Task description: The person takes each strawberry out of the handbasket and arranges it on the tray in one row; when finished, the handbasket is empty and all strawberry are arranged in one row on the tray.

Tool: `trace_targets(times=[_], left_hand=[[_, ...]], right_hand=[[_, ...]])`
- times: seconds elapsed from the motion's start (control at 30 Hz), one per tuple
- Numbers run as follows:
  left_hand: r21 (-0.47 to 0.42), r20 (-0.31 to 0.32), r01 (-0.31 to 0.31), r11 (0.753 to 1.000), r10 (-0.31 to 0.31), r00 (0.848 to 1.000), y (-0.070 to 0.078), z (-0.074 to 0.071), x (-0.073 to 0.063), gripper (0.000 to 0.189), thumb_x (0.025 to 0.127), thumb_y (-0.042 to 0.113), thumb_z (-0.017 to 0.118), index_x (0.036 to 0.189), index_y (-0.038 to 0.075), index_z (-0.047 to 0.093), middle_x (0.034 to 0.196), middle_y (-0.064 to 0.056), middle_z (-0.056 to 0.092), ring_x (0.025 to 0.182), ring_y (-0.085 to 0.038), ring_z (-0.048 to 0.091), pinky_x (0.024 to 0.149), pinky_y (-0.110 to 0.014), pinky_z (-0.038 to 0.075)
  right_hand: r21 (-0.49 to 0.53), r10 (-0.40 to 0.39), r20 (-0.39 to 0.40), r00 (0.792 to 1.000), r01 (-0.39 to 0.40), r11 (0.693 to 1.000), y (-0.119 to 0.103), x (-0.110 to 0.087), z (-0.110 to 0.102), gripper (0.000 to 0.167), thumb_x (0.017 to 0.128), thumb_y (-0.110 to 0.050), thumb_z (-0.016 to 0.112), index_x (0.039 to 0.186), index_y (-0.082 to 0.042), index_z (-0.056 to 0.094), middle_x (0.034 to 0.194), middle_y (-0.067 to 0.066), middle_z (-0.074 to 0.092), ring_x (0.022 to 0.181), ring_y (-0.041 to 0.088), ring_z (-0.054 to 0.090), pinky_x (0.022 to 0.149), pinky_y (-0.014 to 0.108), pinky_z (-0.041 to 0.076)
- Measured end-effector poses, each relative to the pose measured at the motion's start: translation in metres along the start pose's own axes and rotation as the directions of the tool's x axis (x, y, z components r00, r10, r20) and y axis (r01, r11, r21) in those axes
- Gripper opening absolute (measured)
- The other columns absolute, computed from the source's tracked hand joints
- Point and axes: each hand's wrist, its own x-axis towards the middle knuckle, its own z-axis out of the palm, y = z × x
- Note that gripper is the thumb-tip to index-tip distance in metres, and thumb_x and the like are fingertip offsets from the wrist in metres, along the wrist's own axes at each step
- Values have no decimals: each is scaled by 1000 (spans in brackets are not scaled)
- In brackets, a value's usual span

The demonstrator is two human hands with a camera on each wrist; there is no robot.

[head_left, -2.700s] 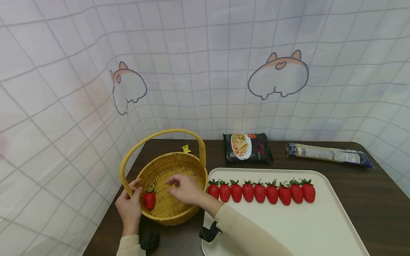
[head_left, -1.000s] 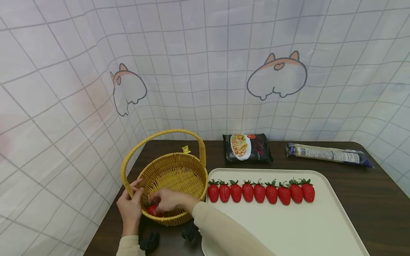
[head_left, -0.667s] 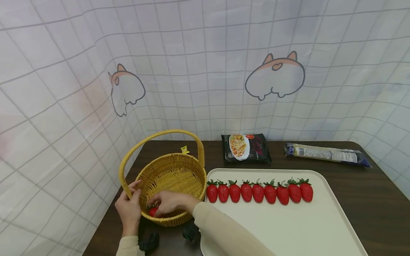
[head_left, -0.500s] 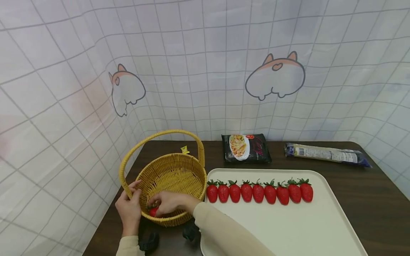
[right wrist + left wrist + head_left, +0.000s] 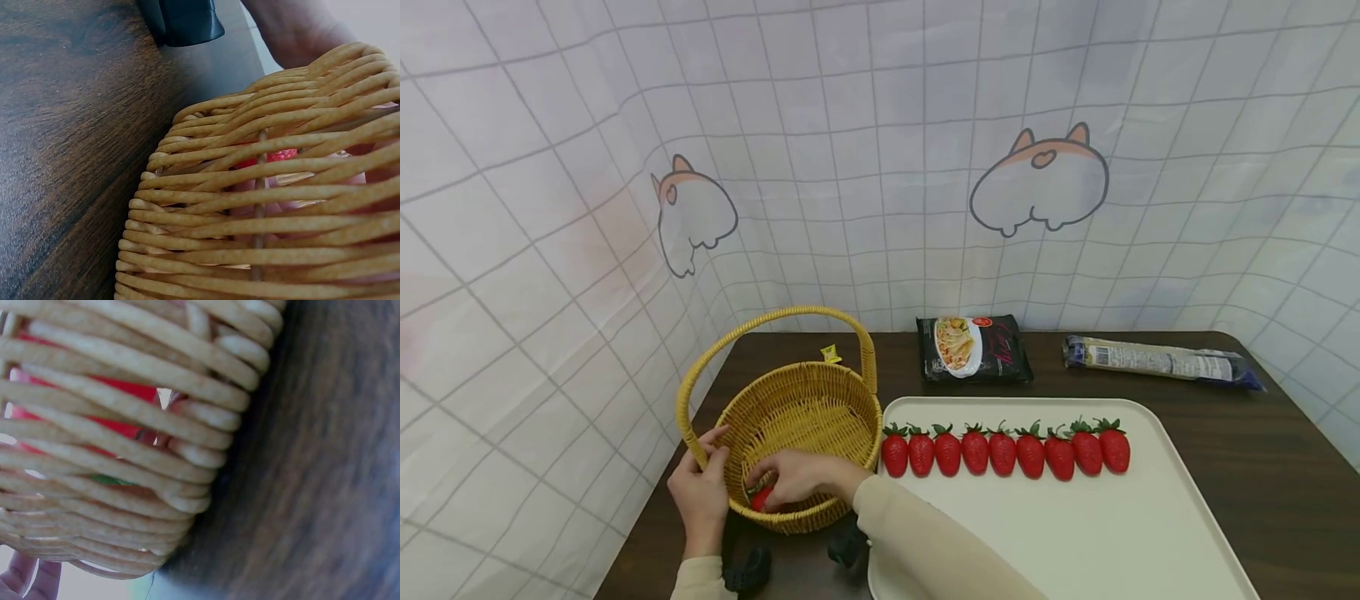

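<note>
A yellow wicker basket (image 5: 831,385) with a tall hoop handle stands at the left of the table. My left hand (image 5: 702,500) grips its left side where the handle meets the rim. Inside, low against the near left wall, my right hand (image 5: 797,477) pinches a red strawberry (image 5: 761,500), whose leafy top is mostly covered by the fingers. Through the weave, the left wrist view shows the strawberry's red side (image 5: 122,390) and a bit of green. Between the strands in the right wrist view, a small patch of strawberry (image 5: 284,154) appears close to pale fingers.
Right of the basket, a white tray (image 5: 1112,542) bears a row of several strawberries (image 5: 1002,454) along its far side. Behind it lie a black food packet (image 5: 1000,350) and a long wrapped package (image 5: 1165,361). A small yellow wrapper (image 5: 831,354) sits behind the basket.
My right hand was over the basket's middle holding nothing; it has moved down and left onto the strawberry, then stayed there. The left hand keeps its grip on the basket.
</note>
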Motion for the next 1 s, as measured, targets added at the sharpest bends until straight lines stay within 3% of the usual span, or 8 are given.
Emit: trace_targets(times=[0.4, 0.53, 0.63, 0.8, 1.0], left_hand=[[-18, -9, -30, 999, 29, 1000, -1, 1, 0, 14, 85, -14, 59, 72, -10, 57, 104, -23, 71, 65, -6, 48, 57, -18, 34], [-20, -6, -23, 1000, 23, 1000, -1, 0, 0, 12, 85, -14, 59, 73, -12, 58, 104, -23, 70, 74, -8, 56, 61, -17, 37], [-8, -6, -6, 1000, 6, 1000, -1, 0, 1, 12, 85, -13, 60, 73, -13, 58, 105, -22, 71, 81, -9, 59, 64, -16, 38], [17, -5, 9, 1000, -9, 1000, 1, 0, 1, 12, 86, -11, 61, 74, -13, 58, 106, -21, 71, 76, -6, 56, 63, -16, 37], [11, -16, 17, 1000, -17, 1000, 4, 0, 0, 11, 85, -13, 60, 74, -13, 58, 106, -22, 71, 85, -9, 61, 64, -16, 38]], right_hand=[[-103, -36, -9, 999, 35, 994, 1, -7, -2, 26, 85, -5, 71, 111, -8, 71, 100, -4, 68, 75, 4, 57, 65, 20, 47], [-133, -23, -58, 998, 15, 991, -1, -11, -1, 25, 85, -10, 74, 110, -10, 72, 98, -5, 68, 76, 4, 55, 67, 20, 45], [-90, -15, -116, 993, 5, 996, -1, -14, -1, 25, 84, -11, 76, 109, -10, 72, 94, -5, 66, 77, 5, 54, 67, 21, 45], [-49, -22, -268, 963, 9, 999, -1, -21, -4, 25, 83, -15, 78, 107, -12, 72, 98, -5, 64, 80, 6, 52, 67, 21, 45], [171, 8, -399, 917, 66, 983, -4, -34, -12, 26, 86, -12, 75, 111, -11, 69, 99, 3, 59, 66, 15, 63, 60, 38, 58]])
